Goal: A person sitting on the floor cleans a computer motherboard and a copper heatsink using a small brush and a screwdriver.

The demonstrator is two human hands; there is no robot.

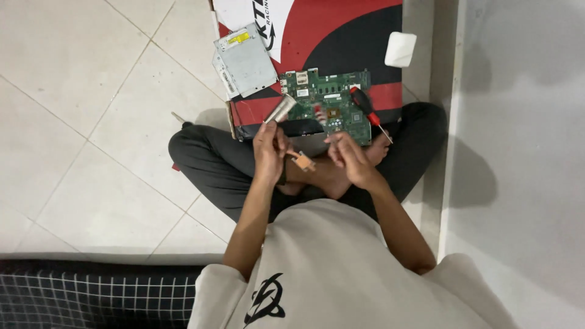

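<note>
The person sits cross-legged on the tiled floor (91, 152). The left hand (270, 149) is closed around a metal heat pipe part (281, 109), whose silver end points up and whose copper plate (303, 161) hangs between both hands. The right hand (350, 159) is beside the plate with fingers curled; I cannot tell if it grips anything. In front lies a green circuit board (332, 103) on a red and black cardboard box (341, 36), with a red-handled screwdriver (367, 111) on it. A grey optical drive (245, 60) lies to the left.
</note>
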